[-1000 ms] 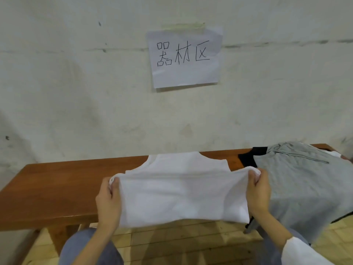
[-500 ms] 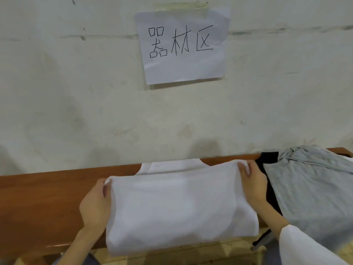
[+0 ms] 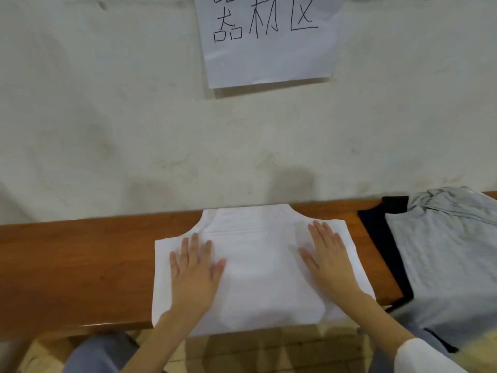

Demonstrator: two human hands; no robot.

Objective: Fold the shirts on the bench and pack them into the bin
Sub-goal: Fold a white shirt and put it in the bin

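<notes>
A white sleeveless shirt (image 3: 258, 270) lies folded in half on the wooden bench (image 3: 75, 265), its neckline towards the wall and its near edge hanging slightly over the bench front. My left hand (image 3: 195, 267) presses flat on the shirt's left side with straight fingers. My right hand (image 3: 326, 257) presses flat on its right side the same way. A grey shirt (image 3: 446, 259) lies on top of a black garment (image 3: 382, 238) at the bench's right end, draped over the front edge. No bin is in view.
A pale wall (image 3: 134, 117) stands directly behind the bench, with a paper sign (image 3: 269, 41) taped to it. Tiled floor (image 3: 269, 351) shows below the bench front. My knees in grey-blue trousers (image 3: 99, 354) are close under the bench edge.
Both hands carried the shirt's lower hem up over its top, let go of it, and now lie flat on the folded shirt. My view has moved closer to the bench.
</notes>
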